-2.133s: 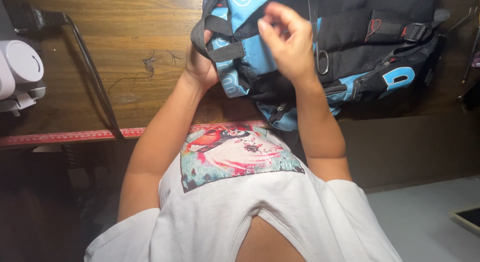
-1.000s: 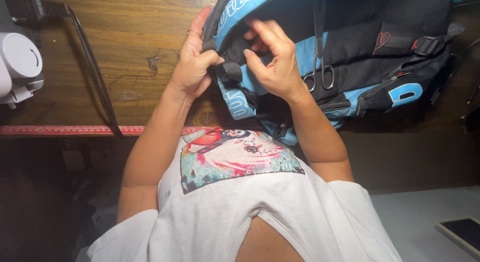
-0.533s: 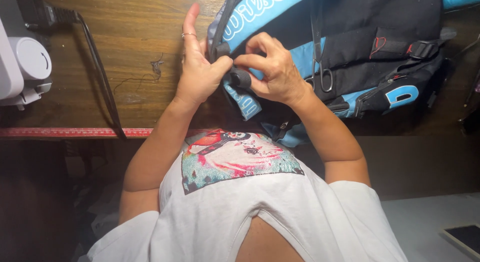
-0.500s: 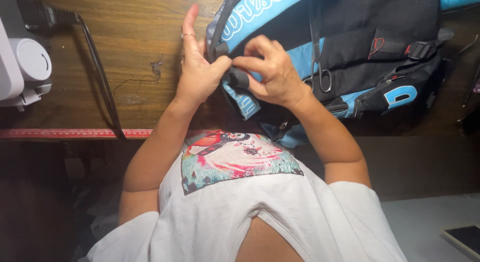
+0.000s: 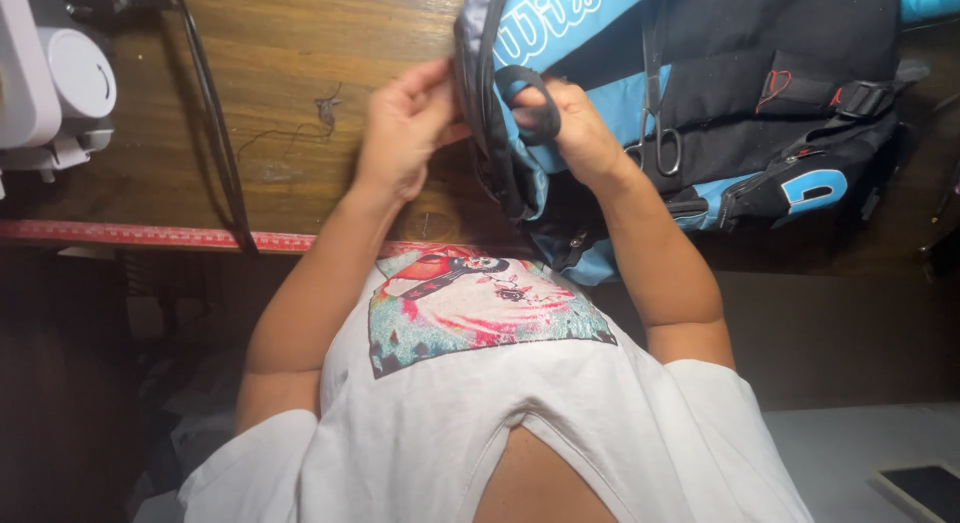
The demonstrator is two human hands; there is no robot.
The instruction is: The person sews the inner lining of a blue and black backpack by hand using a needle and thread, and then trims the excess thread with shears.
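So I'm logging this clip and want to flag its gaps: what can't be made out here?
Head view only:
- Left hand: its fingertips go behind the backpack edge, so its grip is unclear.
- Right hand: curled on the black strap loop; the palm side is hidden.
- Backpack: cut off by the top edge.
- Scissors: blades lost against dark fabric.
- White machine: cut off by the left edge.
- Under the table: too dark.

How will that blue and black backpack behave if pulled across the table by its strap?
Probably floppy: the backpack is soft fabric, and its edge folds where the left hand pinches it. The strap in the right hand bends in a loop, so it would likely stretch taut first. The scissors lying on top may slide off.
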